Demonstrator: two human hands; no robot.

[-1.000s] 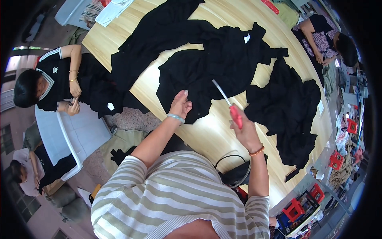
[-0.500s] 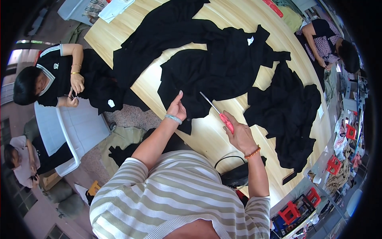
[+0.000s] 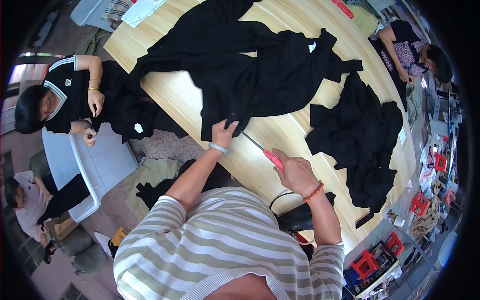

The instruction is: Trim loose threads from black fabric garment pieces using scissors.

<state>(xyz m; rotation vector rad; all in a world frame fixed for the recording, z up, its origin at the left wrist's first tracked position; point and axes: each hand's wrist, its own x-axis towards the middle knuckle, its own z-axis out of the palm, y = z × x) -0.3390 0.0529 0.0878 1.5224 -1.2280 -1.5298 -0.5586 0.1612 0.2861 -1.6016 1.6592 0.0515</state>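
Observation:
A black knit garment (image 3: 280,75) with a small white label (image 3: 312,47) lies spread on the wooden table before me. My left hand (image 3: 223,134) is closed on its near edge, thumb and fingers pinching the cloth. My right hand (image 3: 296,173) is closed round the pink-red handle of a tool with a long, thin metal shaft (image 3: 253,141); its exact kind is not clear. The shaft's tip points left at the garment edge, close by my left fingertips. Whether it touches the cloth, I cannot tell.
Another black garment (image 3: 357,145) lies crumpled on the right of the table (image 3: 292,131). A dark flat object (image 3: 364,220) sits by the right edge. A dark bag (image 3: 305,215) is near my right forearm. Co-workers sit at left and right; a white bin (image 3: 107,165) stands left.
My left hand has taken hold of the garment's near edge, and the cloth has shifted. My right hand has brought the tool down and left, its tip now beside my left fingers.

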